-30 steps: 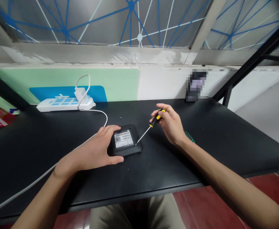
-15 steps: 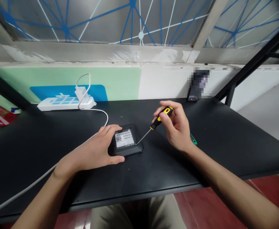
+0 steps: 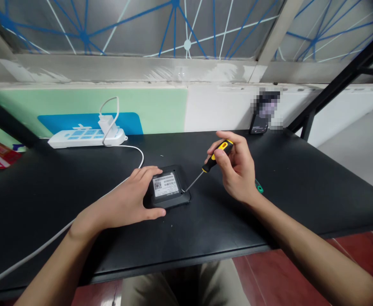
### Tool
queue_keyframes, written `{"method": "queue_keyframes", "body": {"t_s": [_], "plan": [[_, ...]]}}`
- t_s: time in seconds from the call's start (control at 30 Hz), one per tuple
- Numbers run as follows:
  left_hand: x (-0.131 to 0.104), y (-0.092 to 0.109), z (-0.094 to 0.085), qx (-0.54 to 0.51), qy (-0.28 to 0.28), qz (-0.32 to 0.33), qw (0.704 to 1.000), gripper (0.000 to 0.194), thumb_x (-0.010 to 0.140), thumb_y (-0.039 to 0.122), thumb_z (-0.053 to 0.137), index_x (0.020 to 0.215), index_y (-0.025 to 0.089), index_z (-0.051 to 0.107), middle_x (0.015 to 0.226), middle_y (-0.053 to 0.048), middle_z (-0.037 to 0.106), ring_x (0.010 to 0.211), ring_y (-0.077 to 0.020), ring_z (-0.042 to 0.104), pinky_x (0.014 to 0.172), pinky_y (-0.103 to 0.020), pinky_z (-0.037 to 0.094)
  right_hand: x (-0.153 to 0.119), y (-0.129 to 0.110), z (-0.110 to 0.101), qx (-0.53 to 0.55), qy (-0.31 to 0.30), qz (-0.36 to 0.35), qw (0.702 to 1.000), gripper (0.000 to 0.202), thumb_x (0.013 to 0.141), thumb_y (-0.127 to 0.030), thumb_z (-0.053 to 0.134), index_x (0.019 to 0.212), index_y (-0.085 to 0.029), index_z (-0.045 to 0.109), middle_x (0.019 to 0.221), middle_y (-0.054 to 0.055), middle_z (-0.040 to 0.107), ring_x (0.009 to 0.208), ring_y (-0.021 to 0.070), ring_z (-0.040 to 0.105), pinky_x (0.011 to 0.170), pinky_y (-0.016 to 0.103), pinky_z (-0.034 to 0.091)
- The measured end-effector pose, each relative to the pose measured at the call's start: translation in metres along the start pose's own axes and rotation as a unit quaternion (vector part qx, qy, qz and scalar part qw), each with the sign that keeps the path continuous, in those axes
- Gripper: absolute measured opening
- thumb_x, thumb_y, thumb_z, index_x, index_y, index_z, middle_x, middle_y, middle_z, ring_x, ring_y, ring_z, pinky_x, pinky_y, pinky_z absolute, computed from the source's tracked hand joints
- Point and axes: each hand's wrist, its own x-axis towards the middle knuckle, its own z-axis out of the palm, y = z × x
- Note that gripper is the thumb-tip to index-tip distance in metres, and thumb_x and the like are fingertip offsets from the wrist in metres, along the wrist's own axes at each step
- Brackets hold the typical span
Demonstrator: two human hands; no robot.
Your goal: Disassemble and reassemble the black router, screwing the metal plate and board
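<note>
A flat black square device [image 3: 171, 202] with rounded corners lies on the table, its white printed label [image 3: 166, 185] facing up. My left hand [image 3: 130, 197] steadies it from the left, fingers on its far edge and thumb along the near side. Between the thumb and fingers of my right hand [image 3: 237, 170] is a yellow-and-black screwdriver [image 3: 218, 156], held at a slant. Its thin shaft reaches down to the device's right side, near the label's lower right corner. Beside the tip shows a small silver piece [image 3: 183, 191], which looks like a screw.
A white power strip [image 3: 87, 138] with a plugged-in charger [image 3: 108, 126] stands by the wall. Its white cable [image 3: 55, 233] runs behind my left hand. A phone [image 3: 261, 114] leans at the back right. A green-ended item [image 3: 259, 187] lies partly behind my right wrist.
The screwdriver has shifted slightly to the right, its tip with it. The small silver piece now stands out beside the tip. My left hand stays on the device.
</note>
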Motion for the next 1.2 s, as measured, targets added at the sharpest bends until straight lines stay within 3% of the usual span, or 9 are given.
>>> {"method": "queue_keyframes", "body": {"t_s": [0.3,0.5,0.67,1.2], "plan": [[0.001,-0.001,0.001,0.003,0.000,-0.002,1.000,0.082,0.081,0.062,0.069,0.146,0.026,0.034,0.151,-0.013,0.044,0.137,-0.0375,0.046,0.117,-0.055,0.036,0.004,0.001,0.002,0.050,0.030,0.042,0.997,0.028,0.094,-0.038,0.062,0.120,-0.032,0.056,0.092,0.000,0.062,0.074,0.0158,0.063,0.070,0.035,0.054],[0.001,0.002,0.000,0.010,-0.007,-0.002,1.000,0.080,0.082,0.060,0.069,0.145,0.025,0.035,0.151,-0.013,0.043,0.139,-0.0369,0.043,0.118,-0.055,0.034,0.011,0.016,0.004,0.052,0.082,0.169,0.981,0.033,0.087,-0.043,0.070,0.113,-0.026,0.059,0.079,-0.002,0.064,0.061,0.0116,0.059,0.056,0.029,0.052],[0.002,0.005,-0.001,0.014,-0.015,-0.007,1.000,0.080,0.082,0.059,0.069,0.145,0.023,0.035,0.152,-0.014,0.042,0.140,-0.0370,0.041,0.118,-0.055,0.034,0.012,0.031,0.005,0.034,0.086,0.236,0.967,0.036,0.082,-0.047,0.074,0.105,-0.022,0.062,0.076,-0.003,0.062,0.051,0.0076,0.055,0.048,0.025,0.048],[0.003,0.005,-0.001,0.018,-0.021,-0.015,1.000,0.083,0.081,0.059,0.069,0.146,0.020,0.035,0.153,-0.015,0.041,0.142,-0.0372,0.039,0.119,-0.055,0.033,0.011,0.037,0.005,-0.046,0.064,0.223,0.972,0.039,0.082,-0.050,0.071,0.106,-0.022,0.060,0.069,-0.006,0.058,0.049,0.0093,0.058,0.049,0.026,0.048]]}}
